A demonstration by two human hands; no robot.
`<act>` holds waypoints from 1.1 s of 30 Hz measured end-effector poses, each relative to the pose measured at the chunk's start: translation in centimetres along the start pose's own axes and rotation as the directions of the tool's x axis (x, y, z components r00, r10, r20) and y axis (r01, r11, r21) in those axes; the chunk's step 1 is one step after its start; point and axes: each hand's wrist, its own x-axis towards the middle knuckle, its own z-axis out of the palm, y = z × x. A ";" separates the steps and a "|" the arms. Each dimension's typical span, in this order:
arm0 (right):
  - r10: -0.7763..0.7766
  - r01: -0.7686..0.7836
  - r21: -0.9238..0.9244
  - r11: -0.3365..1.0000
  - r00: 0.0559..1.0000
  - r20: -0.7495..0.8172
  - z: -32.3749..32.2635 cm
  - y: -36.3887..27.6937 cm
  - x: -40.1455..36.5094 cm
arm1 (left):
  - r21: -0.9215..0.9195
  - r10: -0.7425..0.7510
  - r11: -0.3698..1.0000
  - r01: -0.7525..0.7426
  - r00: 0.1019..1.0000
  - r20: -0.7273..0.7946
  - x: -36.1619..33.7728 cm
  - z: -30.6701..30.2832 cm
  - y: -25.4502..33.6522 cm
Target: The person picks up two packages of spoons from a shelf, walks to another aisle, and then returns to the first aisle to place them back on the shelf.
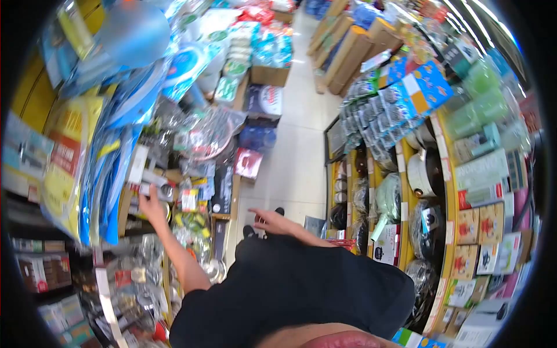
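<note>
My left hand (pixel 152 207) reaches to the shelf on the left, with its fingers apart at a small white-and-silver packet (pixel 156 190). The fingertips seem to touch it, but no grip around it shows. Just above stands a white box (pixel 137 164), and blue plastic-wrapped packs (pixel 116 174) hang beside it. My right hand (pixel 271 221) is held out over the aisle floor in front of my body. Its fingers are stretched and loosely spread, with nothing in them.
A narrow tiled aisle (pixel 299 145) runs forward between packed shelves. Stacked cartons (pixel 264 101) line its left side. On the right are yellow shelves with pans (pixel 423 172), boxed goods (pixel 465 261) and hanging blister packs (pixel 383 116). Brown cardboard pieces (pixel 348 55) lean farther ahead.
</note>
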 end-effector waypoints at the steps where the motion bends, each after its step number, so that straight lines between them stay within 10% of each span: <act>1: 0.002 -0.002 0.010 1.000 1.000 -0.014 0.0 0.1 -0.3 | -0.065 0.048 0.997 -0.048 0.999 -0.002 0.3 0.4 -0.3; 11: 0.125 -0.120 0.044 0.992 0.984 -0.124 1.6 -0.2 -3.0 | 0.116 0.083 0.989 -0.088 0.996 0.043 0.6 0.5 0.6; 33: 0.182 -0.181 0.022 0.983 0.980 -0.081 2.2 -1.7 -3.2 | -0.101 0.025 0.995 -0.019 0.998 0.061 1.3 0.5 1.9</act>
